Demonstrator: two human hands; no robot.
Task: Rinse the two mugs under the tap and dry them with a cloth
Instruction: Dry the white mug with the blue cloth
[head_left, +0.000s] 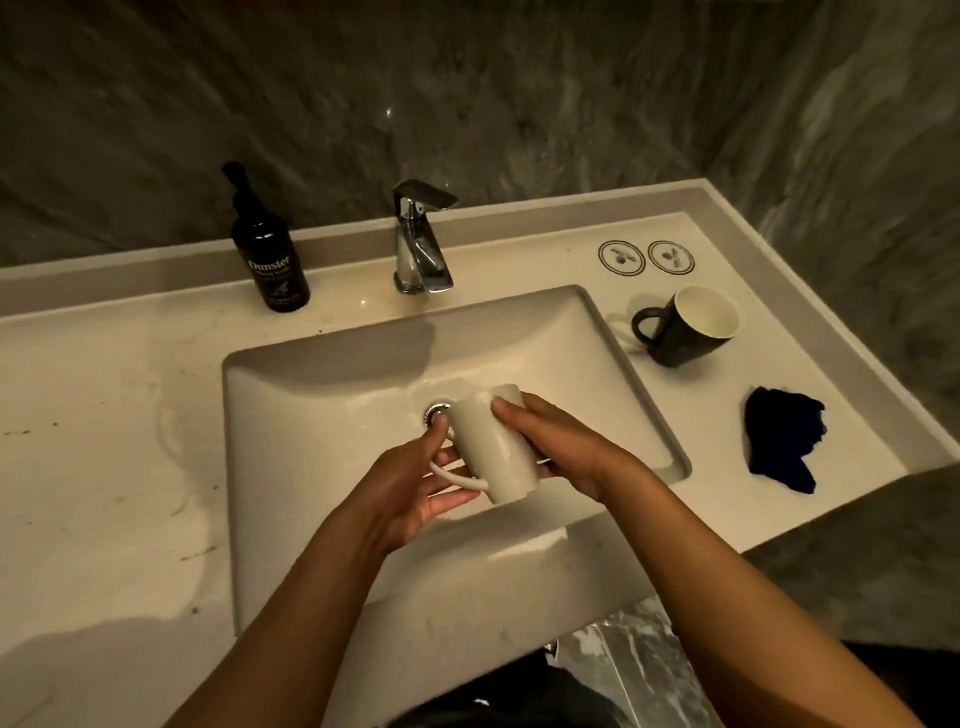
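Head view shows you two mugs. One is the white mug (493, 447), which you hold over the sink (311, 395), tilted, with its mouth turned away from you toward the drain (435, 413) and its base toward you. Your left hand (415, 483) is under and beside it, the thumb up against its side near the rim and the fingers curled loosely about the handle. Your right hand (556, 441) wraps the other side of it, fingertips lying across the upper wall near the rim. Both hands have hold of that one mug.

Your second mug, the black mug (685, 327), stands on the counter (104, 441) to the right of the sink, white inside, its handle pointing left toward the basin. You have one blue cloth (782, 436), crumpled on the counter nearer you than that mug, well apart from your hands.

One tap (421, 244) stands behind the sink, no water visibly running from it. One dark soap bottle (267, 249) stands to its left. Two round stickers (647, 257) sit on the counter behind the black mug.
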